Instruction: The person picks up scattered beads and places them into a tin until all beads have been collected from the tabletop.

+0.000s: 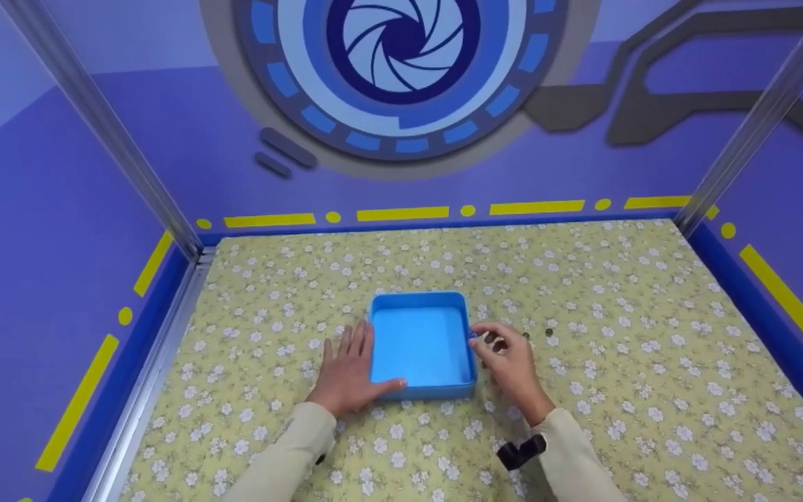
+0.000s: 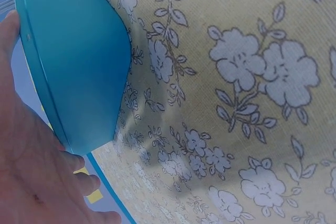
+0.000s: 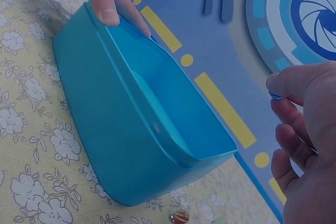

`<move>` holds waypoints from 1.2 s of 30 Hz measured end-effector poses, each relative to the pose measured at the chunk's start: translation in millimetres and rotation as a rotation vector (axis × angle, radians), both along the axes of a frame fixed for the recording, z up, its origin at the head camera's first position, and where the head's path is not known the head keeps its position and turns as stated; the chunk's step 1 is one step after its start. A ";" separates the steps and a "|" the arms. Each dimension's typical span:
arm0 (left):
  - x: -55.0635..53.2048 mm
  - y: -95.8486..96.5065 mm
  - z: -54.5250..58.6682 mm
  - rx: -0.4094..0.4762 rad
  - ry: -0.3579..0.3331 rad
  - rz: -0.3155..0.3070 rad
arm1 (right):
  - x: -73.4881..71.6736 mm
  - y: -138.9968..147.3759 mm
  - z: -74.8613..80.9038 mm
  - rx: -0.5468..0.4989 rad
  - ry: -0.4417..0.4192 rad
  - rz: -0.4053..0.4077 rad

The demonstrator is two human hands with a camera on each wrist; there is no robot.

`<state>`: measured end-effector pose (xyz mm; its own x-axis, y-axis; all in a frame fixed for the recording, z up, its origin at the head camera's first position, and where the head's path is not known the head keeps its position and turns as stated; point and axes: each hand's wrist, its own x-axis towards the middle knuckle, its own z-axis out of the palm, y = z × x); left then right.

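At the box's right rim: the right hand (image 1: 513,362) pinches a small blue marble (image 3: 275,95) between the tips of thumb and forefinger; its other fingers curl loosely beneath.
Blue marble: mostly covered by the fingertips, with only a sliver showing; seen from the head it sits right by the rim, and whether it touches the box cannot be told.
Blue box: the open-topped blue box (image 1: 421,348) stands upright on the cloth, between the two hands.
Left hand: the left hand (image 1: 347,376) rests against the box, its fingers fairly straight and slightly spread along the left wall, the thumb reaching out across the near left corner onto the rim.
Loose marbles: a dark marble (image 1: 548,332) and a green marble (image 1: 526,336) lie on the cloth to the right of the right hand's knuckles; a red-striped marble (image 3: 180,216) lies near the box in the right wrist view.
Flowered cloth: the yellowish cloth (image 1: 638,362) carries white blossoms and spreads under everything.
Sleeves: both are cream, with a black fitting (image 1: 521,452) at the right wrist.
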<state>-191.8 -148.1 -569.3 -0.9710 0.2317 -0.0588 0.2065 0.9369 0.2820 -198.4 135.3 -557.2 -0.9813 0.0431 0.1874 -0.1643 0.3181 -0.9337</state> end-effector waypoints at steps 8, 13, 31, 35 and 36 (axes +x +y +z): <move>2.4 -1.3 -0.1 0.006 0.000 -0.009 | 0.9 -3.2 3.6 -0.027 -0.044 -0.012; 1.5 -0.5 -2.6 -0.006 -0.005 -0.006 | 9.7 -8.3 25.2 -0.013 -0.053 -0.002; 2.4 -1.8 -5.2 -0.009 0.012 -0.002 | -9.3 -6.8 -10.0 -0.047 -0.063 0.008; -0.3 -0.5 -1.8 -0.014 -0.003 -0.001 | -9.8 -9.9 -4.0 -0.027 -0.037 0.012; -0.9 -0.1 -0.6 -0.014 -0.006 -0.001 | -8.4 -11.0 1.3 -0.024 -0.039 0.017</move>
<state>-192.8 -148.3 -570.0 -0.9705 0.2314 -0.0680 0.2053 0.9406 0.2705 -206.8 124.3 -555.9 -0.9885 0.0303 0.1483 -0.1331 0.2931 -0.9468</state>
